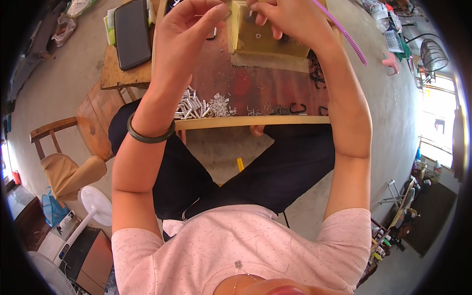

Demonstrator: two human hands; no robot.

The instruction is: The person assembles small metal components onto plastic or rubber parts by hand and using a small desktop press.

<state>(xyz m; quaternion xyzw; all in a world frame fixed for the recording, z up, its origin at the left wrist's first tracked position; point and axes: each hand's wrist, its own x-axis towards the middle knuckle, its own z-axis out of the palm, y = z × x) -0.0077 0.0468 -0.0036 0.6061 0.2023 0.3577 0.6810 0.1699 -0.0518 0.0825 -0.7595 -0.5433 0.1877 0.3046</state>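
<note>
My left hand (189, 29) is raised at the top of the view, left of a yellow block-like fixture (270, 43). Its thumb and forefinger come together, and whatever they pinch is too small to make out. Below those fingers shows a small dark curved piece with a silver end (212, 34). Over the fixture's top edge, my right hand (290, 17) has its fingers bent inward. A tiny silver pin (251, 13) shows at its fingertips; whether it is gripped or stands in the fixture I cannot tell.
Silver tubes (191, 105), tiny silver pieces (221, 104) and dark bits (278, 109) lie along the near edge of the red-brown tabletop (241, 83). Black C-shaped hooks (317, 71) lie at its right. A tablet (132, 34) rests left; a purple tube (346, 37) crosses right.
</note>
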